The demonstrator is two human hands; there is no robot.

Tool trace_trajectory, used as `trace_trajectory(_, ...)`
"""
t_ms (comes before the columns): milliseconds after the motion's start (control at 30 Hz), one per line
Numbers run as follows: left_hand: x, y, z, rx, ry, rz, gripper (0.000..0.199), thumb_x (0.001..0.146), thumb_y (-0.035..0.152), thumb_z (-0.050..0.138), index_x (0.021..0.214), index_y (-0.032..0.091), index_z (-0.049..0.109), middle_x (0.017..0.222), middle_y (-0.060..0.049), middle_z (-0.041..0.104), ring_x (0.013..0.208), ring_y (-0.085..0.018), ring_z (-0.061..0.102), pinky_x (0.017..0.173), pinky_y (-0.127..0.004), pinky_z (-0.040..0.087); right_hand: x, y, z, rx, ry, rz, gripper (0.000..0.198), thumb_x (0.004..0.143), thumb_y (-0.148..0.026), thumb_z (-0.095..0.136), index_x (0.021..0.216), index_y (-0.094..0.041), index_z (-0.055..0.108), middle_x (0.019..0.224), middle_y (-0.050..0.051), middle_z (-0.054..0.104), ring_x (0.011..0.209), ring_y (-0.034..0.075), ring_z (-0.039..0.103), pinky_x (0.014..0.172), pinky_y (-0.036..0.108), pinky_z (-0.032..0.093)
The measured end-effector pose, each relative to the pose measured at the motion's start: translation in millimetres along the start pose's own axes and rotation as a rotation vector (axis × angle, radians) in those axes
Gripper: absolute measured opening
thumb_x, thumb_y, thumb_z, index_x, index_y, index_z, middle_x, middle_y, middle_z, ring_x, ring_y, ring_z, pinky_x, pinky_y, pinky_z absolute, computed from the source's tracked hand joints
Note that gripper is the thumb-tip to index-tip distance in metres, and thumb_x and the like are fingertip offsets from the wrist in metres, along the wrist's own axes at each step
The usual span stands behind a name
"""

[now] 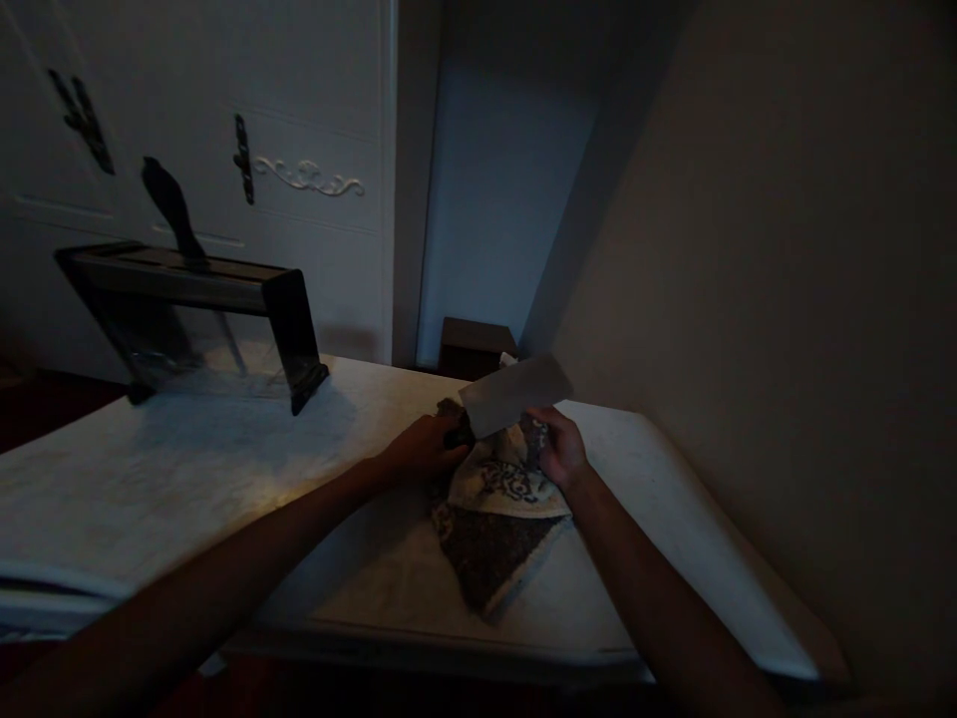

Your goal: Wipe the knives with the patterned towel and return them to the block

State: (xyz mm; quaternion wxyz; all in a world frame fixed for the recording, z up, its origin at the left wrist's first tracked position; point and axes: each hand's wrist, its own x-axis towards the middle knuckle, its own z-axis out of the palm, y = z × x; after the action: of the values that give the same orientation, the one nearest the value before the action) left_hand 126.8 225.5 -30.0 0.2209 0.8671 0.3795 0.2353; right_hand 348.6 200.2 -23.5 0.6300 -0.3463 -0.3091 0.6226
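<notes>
A cleaver (515,394) with a broad, flat blade is held up over the table, its blade pointing to the right. My left hand (425,447) is closed around its dark handle. In my right hand (562,449) is part of a patterned cloth (512,484), brown and cream, bunched up at the lower edge of the blade. The rest of the cloth hangs down between my hands, and a dark brown corner of it reaches the tabletop. The blade and the cloth partly hide my right fingertips.
On the left of the pale table (359,588) stands a knife block (201,324) with clear sides, one dark-handled knife (170,204) sticking up from it. White cabinet doors (314,259) are behind. A wall (785,299) runs close along the right, and a dark box (477,342) sits beyond the table's far edge.
</notes>
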Motion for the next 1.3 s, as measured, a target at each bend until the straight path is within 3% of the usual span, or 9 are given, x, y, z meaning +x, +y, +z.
trace_trajectory(133,1.2,-11.1,1.0,-0.188,0.091,-0.017,0.03,0.077,0.042,0.061,0.092,0.018,0.07,0.089,-0.005,0.072,0.081,-0.023,0.066,0.07,-0.028,0.047,-1.5,0.2,-0.4,-0.075,-0.086,-0.032,0.038,0.059,-0.008,0.067,0.095,-0.017,0.065,0.078,0.002,0.075,0.07,0.022,0.072,0.072,0.035,0.059)
trace_trajectory(267,-2.7,-18.4,-1.9,-0.427,0.11,-0.114,0.028,0.071,0.043,0.067,0.084,0.019,0.069,0.077,-0.002,0.071,0.069,-0.021,0.065,0.06,-0.027,0.048,-3.4,-1.4,3.1,-0.133,0.018,-0.035,0.043,0.056,-0.01,0.072,0.098,-0.014,0.065,0.079,0.004,0.075,0.064,0.021,0.07,0.067,0.034,0.059)
trace_trajectory(367,-4.9,-19.4,-3.3,-0.48,0.095,-0.141,0.027,0.071,0.043,0.068,0.084,0.018,0.069,0.071,0.0,0.068,0.062,-0.019,0.063,0.056,-0.027,0.047,-5.2,-2.3,6.6,-0.156,0.126,-0.085,0.042,0.055,-0.012,0.075,0.095,-0.015,0.064,0.076,0.002,0.073,0.06,0.019,0.067,0.062,0.031,0.057)
trace_trajectory(567,-10.2,-11.8,3.4,-0.274,0.12,-0.065,0.036,0.077,0.049,0.064,0.096,0.018,0.068,0.088,-0.006,0.071,0.08,-0.024,0.065,0.07,-0.031,0.047,-9.7,2.8,9.1,-0.415,0.457,-0.473,0.036,0.061,-0.022,0.075,0.094,-0.022,0.06,0.074,-0.006,0.066,0.061,0.013,0.059,0.056,0.024,0.049)
trace_trajectory(700,-16.9,-0.9,9.5,-0.229,0.089,-0.118,0.038,0.083,0.048,0.057,0.104,0.017,0.064,0.092,-0.009,0.071,0.083,-0.024,0.065,0.07,-0.031,0.046,-15.1,9.3,12.8,-0.612,0.534,-0.687,0.034,0.067,-0.027,0.071,0.1,-0.022,0.061,0.082,-0.004,0.064,0.07,0.014,0.057,0.066,0.025,0.048)
trace_trajectory(933,-20.1,6.8,13.3,-0.242,0.121,-0.158,0.034,0.082,0.043,0.057,0.104,0.019,0.065,0.094,-0.01,0.073,0.083,-0.026,0.067,0.07,-0.032,0.046,-21.1,15.0,15.9,-0.863,0.426,-0.83,0.034,0.075,-0.027,0.066,0.109,-0.022,0.063,0.099,0.002,0.065,0.09,0.021,0.059,0.086,0.035,0.047)
trace_trajectory(1067,-21.2,7.8,15.2,-0.172,0.11,-0.167,0.034,0.085,0.041,0.054,0.108,0.019,0.064,0.093,-0.012,0.072,0.08,-0.026,0.067,0.067,-0.032,0.045,-23.1,18.7,13.6,-1.156,0.192,-0.92,0.03,0.077,-0.02,0.061,0.106,-0.024,0.066,0.106,0.005,0.063,0.102,0.023,0.058,0.093,0.037,0.045)
trace_trajectory(1300,-22.0,11.9,17.1,-0.043,0.06,-0.21,0.035,0.089,0.037,0.047,0.115,0.017,0.058,0.095,-0.015,0.072,0.083,-0.028,0.068,0.068,-0.033,0.045,-28.0,29.0,16.5,-1.528,-0.128,-1.075,0.05,0.08,-0.017,0.058,0.129,-0.028,0.057,0.125,0.009,0.058,0.117,0.028,0.052,0.097,0.047,0.044)
